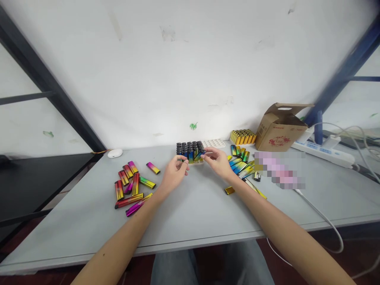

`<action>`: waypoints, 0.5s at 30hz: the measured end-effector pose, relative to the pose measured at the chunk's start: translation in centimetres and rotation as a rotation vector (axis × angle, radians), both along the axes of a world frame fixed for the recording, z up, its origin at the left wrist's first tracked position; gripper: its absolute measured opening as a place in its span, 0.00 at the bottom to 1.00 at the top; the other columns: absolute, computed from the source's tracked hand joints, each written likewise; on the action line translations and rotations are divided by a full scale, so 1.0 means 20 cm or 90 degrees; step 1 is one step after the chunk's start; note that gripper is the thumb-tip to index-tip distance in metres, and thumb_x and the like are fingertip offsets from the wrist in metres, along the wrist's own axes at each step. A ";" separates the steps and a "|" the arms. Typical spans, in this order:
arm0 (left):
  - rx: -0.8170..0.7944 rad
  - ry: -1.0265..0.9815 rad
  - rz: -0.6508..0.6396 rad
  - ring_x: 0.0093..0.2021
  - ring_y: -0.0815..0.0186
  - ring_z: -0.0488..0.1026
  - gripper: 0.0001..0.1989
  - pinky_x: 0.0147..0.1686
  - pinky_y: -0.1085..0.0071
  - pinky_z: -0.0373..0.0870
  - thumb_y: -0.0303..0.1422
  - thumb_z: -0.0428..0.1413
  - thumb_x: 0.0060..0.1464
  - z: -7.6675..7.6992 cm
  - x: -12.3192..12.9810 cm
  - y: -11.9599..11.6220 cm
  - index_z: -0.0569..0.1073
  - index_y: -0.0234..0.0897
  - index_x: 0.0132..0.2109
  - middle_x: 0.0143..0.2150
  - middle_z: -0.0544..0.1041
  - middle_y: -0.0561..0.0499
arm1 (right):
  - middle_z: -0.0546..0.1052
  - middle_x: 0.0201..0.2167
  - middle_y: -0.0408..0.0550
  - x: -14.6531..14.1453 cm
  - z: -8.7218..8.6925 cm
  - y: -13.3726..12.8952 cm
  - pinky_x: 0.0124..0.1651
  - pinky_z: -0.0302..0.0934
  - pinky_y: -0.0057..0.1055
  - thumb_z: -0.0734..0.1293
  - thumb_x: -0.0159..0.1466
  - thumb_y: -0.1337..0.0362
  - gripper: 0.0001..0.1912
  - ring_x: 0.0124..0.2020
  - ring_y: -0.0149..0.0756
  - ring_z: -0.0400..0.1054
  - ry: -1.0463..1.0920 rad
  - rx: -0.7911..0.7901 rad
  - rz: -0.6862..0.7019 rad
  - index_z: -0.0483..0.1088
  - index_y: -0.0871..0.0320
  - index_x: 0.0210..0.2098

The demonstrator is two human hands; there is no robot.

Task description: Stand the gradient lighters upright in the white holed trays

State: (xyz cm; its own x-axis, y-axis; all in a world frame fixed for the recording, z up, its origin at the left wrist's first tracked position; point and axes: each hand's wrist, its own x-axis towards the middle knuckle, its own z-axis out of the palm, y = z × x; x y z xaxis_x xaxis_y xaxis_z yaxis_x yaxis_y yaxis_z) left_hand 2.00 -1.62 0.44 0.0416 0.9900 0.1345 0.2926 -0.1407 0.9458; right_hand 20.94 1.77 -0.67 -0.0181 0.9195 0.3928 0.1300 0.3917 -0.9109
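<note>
A dense block of upright lighters with dark tops and blue-to-gold bodies stands in a white holder at the back of the table. My left hand is curled at the block's front left, its fingertips beside a front lighter. My right hand reaches in from the right, its fingertips at the block's right side. Whether either hand grips a lighter is hidden by the fingers. Loose rainbow-coloured lighters lie scattered left of my left hand, and more lie in a heap beyond my right hand.
A white holder with round holes and a row of upright yellow lighters stand at the back. Farther right are a cardboard box, a power strip and white cables. A white mouse sits at the back left.
</note>
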 end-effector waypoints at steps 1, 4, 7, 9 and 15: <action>0.006 -0.002 0.001 0.25 0.70 0.71 0.12 0.27 0.73 0.67 0.41 0.51 0.57 0.00 0.00 0.00 0.67 0.37 0.42 0.29 0.73 0.53 | 0.77 0.32 0.48 0.00 -0.01 0.01 0.38 0.64 0.34 0.70 0.55 0.56 0.18 0.34 0.38 0.72 -0.023 0.007 -0.006 0.72 0.61 0.41; 0.027 0.008 0.011 0.26 0.71 0.71 0.11 0.27 0.72 0.67 0.40 0.52 0.56 0.02 0.01 0.00 0.69 0.37 0.40 0.34 0.75 0.51 | 0.77 0.35 0.51 0.00 -0.03 0.02 0.39 0.65 0.35 0.69 0.56 0.58 0.17 0.35 0.39 0.73 -0.063 0.011 -0.017 0.72 0.62 0.42; 0.043 0.026 0.028 0.27 0.70 0.72 0.11 0.27 0.72 0.68 0.39 0.52 0.55 0.02 0.01 -0.01 0.70 0.37 0.39 0.38 0.75 0.49 | 0.78 0.36 0.52 -0.01 -0.02 0.02 0.37 0.65 0.34 0.69 0.57 0.59 0.17 0.34 0.38 0.73 -0.087 0.004 -0.009 0.72 0.62 0.43; 0.063 0.052 0.031 0.28 0.69 0.73 0.11 0.28 0.71 0.69 0.39 0.51 0.57 0.02 0.01 -0.01 0.70 0.37 0.40 0.38 0.75 0.49 | 0.78 0.36 0.51 -0.01 -0.02 0.02 0.36 0.65 0.33 0.68 0.58 0.60 0.15 0.33 0.37 0.72 -0.122 0.019 -0.011 0.73 0.62 0.42; 0.402 0.322 0.035 0.51 0.59 0.70 0.13 0.52 0.60 0.67 0.34 0.50 0.58 0.00 0.01 -0.05 0.71 0.37 0.49 0.51 0.73 0.44 | 0.77 0.36 0.48 -0.03 -0.02 0.01 0.37 0.64 0.32 0.66 0.61 0.63 0.11 0.34 0.36 0.70 -0.256 0.148 -0.036 0.74 0.58 0.42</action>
